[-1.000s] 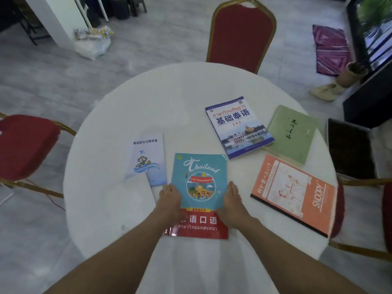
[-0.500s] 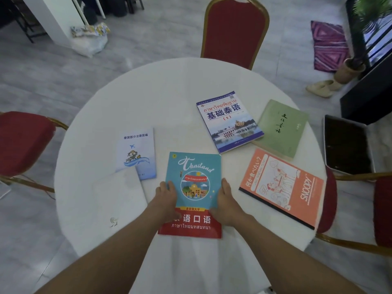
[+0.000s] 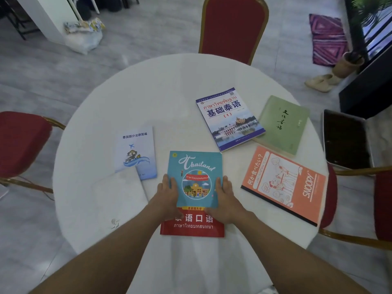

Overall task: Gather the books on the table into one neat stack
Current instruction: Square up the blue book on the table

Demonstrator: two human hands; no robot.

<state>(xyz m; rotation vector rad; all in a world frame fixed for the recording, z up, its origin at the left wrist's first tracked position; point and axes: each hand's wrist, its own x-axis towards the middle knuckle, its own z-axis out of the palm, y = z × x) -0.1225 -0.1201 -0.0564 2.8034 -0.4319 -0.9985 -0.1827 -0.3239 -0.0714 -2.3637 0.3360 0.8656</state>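
Observation:
A teal and red Thailand book (image 3: 195, 181) lies flat near the front of the round white table (image 3: 161, 98). My left hand (image 3: 166, 196) grips its left edge and my right hand (image 3: 226, 198) grips its right edge. Left of it lie a pale blue booklet (image 3: 135, 151) and a white book (image 3: 114, 200), which overlaps the booklet's lower corner. Behind it to the right lies a blue and white textbook (image 3: 230, 118), whose right edge rests on a green book (image 3: 283, 125). An orange Snoopy notebook (image 3: 283, 185) lies at the right.
Red chairs stand around the table: one at the far side (image 3: 233, 28), one at the left (image 3: 21, 143), one at the right (image 3: 360, 204). A dark tray (image 3: 345, 139) sits on the right chair. Bags (image 3: 83, 36) and a rug (image 3: 327, 39) lie on the floor.
Both hands stay on the Thailand book's sides, which has hardly shifted on the table. My view has drifted, so the white book at the left is now in plain sight.

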